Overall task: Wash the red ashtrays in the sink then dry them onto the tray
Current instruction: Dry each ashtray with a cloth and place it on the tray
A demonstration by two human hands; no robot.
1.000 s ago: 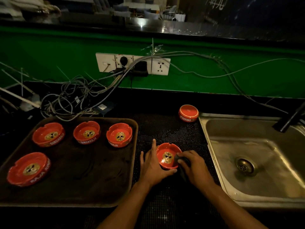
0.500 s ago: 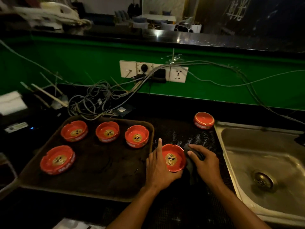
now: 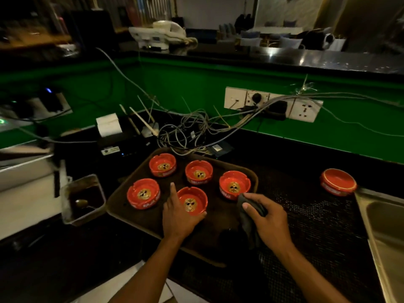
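Five ashtrays on tray (image 3: pixel 223 217); left hand (image 3: pixel 180 217) grips the fifth ashtray (image 3: pixel 192 201); right hand (image 3: pixel 267 217) clutches cloth (image 3: pixel 248 221). Risk: careless release could knock neighbour (image 3: pixel 143 193); last ashtray (image 3: pixel 337 182) unwashed beside sink (image 3: pixel 380 224).

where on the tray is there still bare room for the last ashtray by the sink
The near half of the tray is bare, in front of the ashtray the left hand grips, beside the right hand holding the cloth. The far row of three is crowded. The mesh mat before the upside-down ashtray is also free.
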